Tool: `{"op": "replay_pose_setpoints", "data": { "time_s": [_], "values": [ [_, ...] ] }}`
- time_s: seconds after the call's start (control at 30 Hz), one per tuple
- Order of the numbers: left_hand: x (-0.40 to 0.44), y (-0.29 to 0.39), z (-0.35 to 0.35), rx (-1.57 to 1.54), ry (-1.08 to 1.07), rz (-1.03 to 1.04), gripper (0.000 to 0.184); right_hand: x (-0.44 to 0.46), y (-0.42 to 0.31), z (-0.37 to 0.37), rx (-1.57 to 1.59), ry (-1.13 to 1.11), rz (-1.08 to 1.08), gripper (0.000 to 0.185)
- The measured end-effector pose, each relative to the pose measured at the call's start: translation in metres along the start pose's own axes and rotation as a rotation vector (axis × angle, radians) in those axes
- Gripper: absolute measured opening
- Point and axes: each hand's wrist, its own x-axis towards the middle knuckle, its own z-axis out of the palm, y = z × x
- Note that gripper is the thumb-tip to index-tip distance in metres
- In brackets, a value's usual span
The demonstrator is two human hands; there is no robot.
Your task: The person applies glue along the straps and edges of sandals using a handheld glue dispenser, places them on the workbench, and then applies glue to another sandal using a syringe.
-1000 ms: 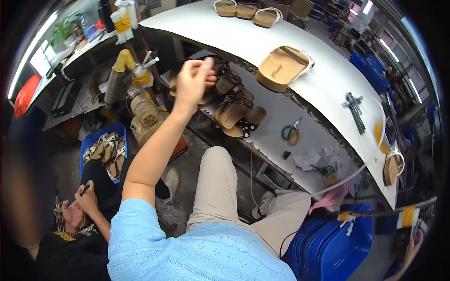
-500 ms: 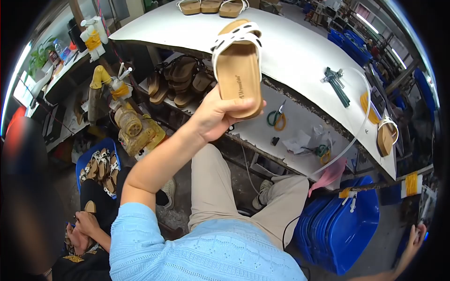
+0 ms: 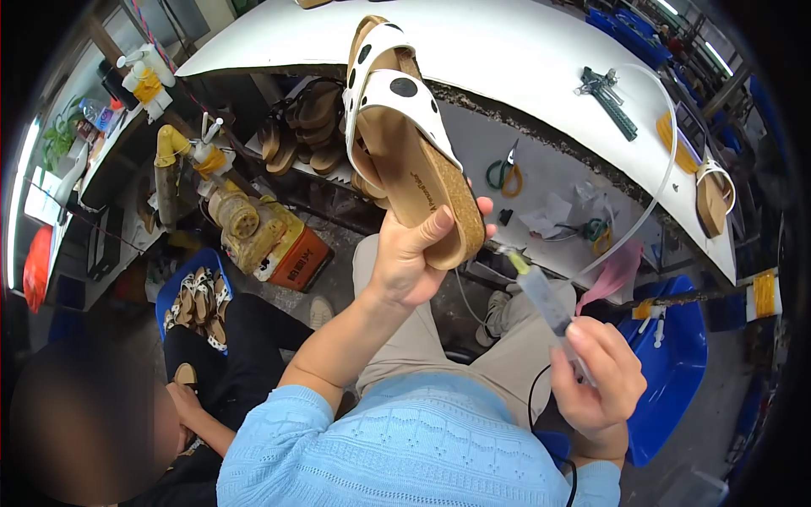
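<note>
My left hand (image 3: 405, 266) grips a tan sandal (image 3: 405, 169) by its heel. White straps with black spots cross the sandal, and the cork side of its sole shows. My right hand (image 3: 604, 380) is closed around a clear syringe (image 3: 545, 300) with a yellow-green tip. The tip points up and left toward the sandal's heel, a short gap away from it. What fills the syringe is hard to make out.
A white bench (image 3: 524, 51) bears a green tool (image 3: 610, 101), a hose and another sandal (image 3: 714, 198). Scissors (image 3: 505, 173) lie on the shelf below. Blue bins (image 3: 672, 363) stand at right. A co-worker (image 3: 253, 338) sits at left beside a bin of sandals (image 3: 198, 300).
My left hand has lowered the sandal and turned it so its side shows. My right hand has come in from the far right, now with the syringe.
</note>
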Motion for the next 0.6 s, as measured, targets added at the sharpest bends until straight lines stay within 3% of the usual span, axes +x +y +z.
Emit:
{"op": "replay_pose_setpoints", "data": {
  "time_s": [0.6],
  "values": [
    [-0.0024, -0.0074, 0.0107, 0.096, -0.019, 0.097, 0.054, 0.0028, 0.0033, 0.0079, -0.079, -0.074, -0.066, 0.051]
  ]
}}
